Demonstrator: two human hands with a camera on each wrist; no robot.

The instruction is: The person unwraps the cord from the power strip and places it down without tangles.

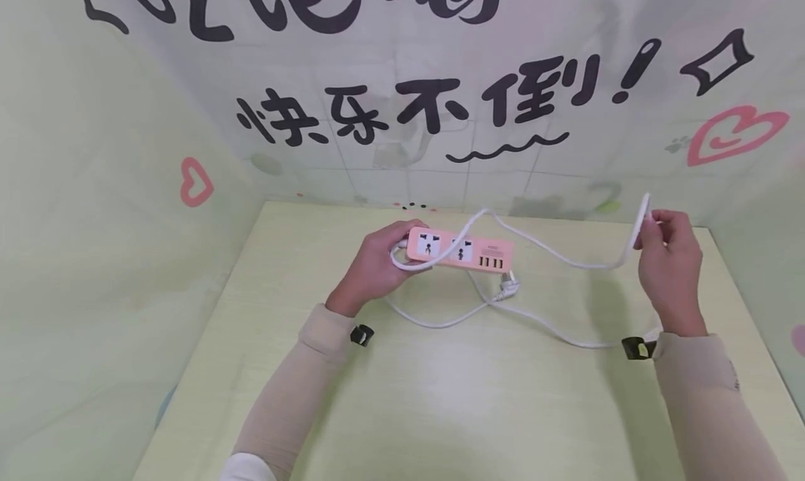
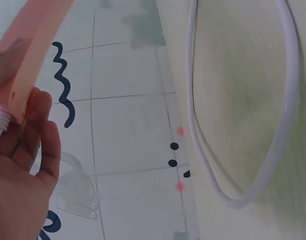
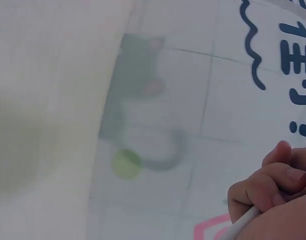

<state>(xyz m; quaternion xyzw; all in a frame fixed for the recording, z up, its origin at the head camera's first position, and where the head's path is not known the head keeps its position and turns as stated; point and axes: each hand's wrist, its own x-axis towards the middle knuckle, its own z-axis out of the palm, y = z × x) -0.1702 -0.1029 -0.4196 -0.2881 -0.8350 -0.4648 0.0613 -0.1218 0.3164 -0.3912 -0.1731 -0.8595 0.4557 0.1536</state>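
Observation:
A pink power strip (image 1: 462,266) with two white sockets and several USB ports is held up by its left end in my left hand (image 1: 380,266). In the left wrist view, the thumb lies on one side of the strip (image 2: 30,65) and the fingers lie behind it, near the ribbed cord exit. Far to the right, my right hand (image 1: 671,268) pinches the white cord (image 1: 553,252), which loops across the strip's front. The right wrist view catches this hand (image 3: 273,192) curled round a short piece of cord (image 3: 242,224). A white plug (image 1: 508,286) shows just below the strip's right end.
More cord trails over the pale wooden table (image 1: 465,397) below both hands. Behind the table's back edge rises a printed wall sheet (image 1: 371,180) with dark characters and hearts. Similar sheets border the left and right sides. Each wrist wears a small black device.

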